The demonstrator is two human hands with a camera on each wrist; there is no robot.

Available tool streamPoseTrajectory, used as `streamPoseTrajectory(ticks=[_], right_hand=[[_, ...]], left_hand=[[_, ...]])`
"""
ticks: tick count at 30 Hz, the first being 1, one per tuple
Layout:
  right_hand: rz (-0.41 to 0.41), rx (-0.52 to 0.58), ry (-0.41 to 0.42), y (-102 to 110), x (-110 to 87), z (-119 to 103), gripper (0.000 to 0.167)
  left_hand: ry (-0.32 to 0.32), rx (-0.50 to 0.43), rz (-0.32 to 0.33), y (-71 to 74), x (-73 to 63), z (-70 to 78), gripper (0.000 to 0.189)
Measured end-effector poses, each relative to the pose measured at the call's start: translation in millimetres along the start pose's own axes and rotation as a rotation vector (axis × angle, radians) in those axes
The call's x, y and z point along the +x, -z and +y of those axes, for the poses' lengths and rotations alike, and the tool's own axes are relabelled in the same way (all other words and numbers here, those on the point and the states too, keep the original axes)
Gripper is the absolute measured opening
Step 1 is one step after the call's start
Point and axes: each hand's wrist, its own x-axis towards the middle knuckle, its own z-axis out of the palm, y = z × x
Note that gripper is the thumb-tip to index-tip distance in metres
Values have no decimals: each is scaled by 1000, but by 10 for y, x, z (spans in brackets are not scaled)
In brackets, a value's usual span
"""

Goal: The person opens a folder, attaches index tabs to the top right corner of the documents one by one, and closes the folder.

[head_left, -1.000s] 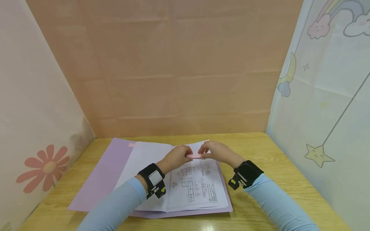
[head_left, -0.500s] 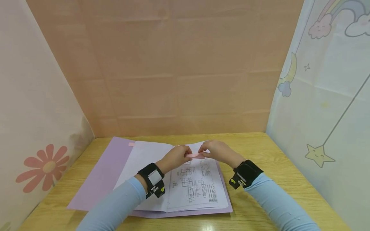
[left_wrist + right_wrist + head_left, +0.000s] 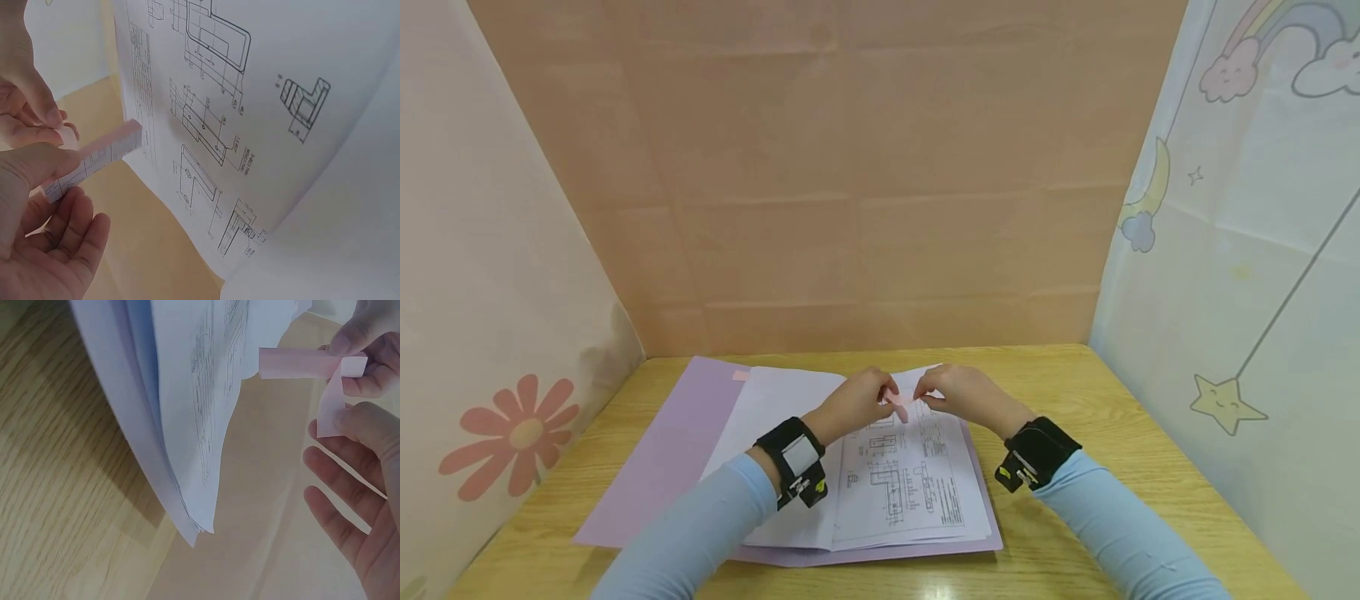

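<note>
Over the right-hand page, my left hand (image 3: 853, 407) pinches a narrow pad of pink sticky notes (image 3: 292, 364) between thumb and fingers. Facing it, my right hand (image 3: 962, 398) pinches the free end of a single pink sticky note (image 3: 331, 414), whose other end meets the pad near the left thumb. In the left wrist view the pad's underside (image 3: 103, 161) shows printed markings. Below both hands lies an open booklet with technical drawings on its white page (image 3: 910, 492), inside a purple folder (image 3: 662, 467).
A small pink tab (image 3: 741, 376) sticks to the upper edge area of the folder's left side. The folder lies on a wooden table (image 3: 1060, 525), with an orange-brown backdrop (image 3: 865, 183) behind and patterned side sheets left and right.
The pad has tipped so its free end points down toward the page, and the left hand has turned slightly. A single note now stretches from the pad to the right hand.
</note>
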Motion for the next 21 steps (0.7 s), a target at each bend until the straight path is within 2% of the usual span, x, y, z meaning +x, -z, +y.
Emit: streamPoseTrajectory(ticks=[6, 15, 21], right_hand=[[86, 0, 52, 28, 12, -2, 7], [252, -99, 231, 197, 108, -173, 13], [306, -212, 300, 278, 164, -333, 13]], left_hand=[[3, 30, -1, -12, 20, 0, 18], [-51, -3, 19, -7, 29, 31, 14], [-31, -42, 2, 19, 38, 64, 18]])
